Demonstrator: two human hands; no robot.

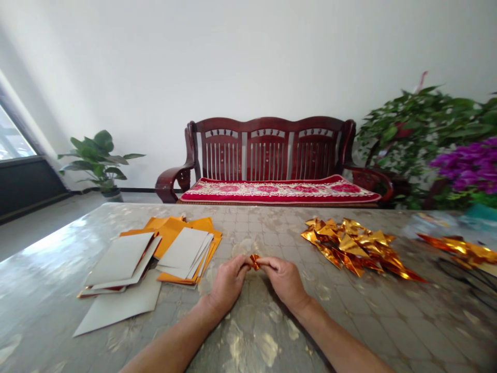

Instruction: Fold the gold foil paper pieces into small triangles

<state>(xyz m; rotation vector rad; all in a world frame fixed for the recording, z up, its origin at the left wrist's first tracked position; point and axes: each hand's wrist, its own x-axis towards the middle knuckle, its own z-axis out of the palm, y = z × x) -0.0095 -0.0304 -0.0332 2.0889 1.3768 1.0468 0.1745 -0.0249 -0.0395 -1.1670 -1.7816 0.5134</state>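
Between my two hands, just above or on the table (248, 233), is a small folded piece of shiny gold foil paper (254, 261). My left hand (230, 280) pinches its left side with thumb and fingers. The other side is pinched by my right hand (285, 280). Stacks of flat paper sheets lie to the left, some grey-white side up (120, 259), others with the orange-gold side (169, 230) showing. On the right sits a heap of pointed, folded gold foil pieces (355, 246).
More gold foil pieces (462, 248) lie at the far right, near clear plastic bags (430, 225) and a dark cable (466, 277). A wooden bench (267, 150) with a red patterned cover stands behind the table. Potted plants (99, 160) and purple flowers (471, 166) flank it.
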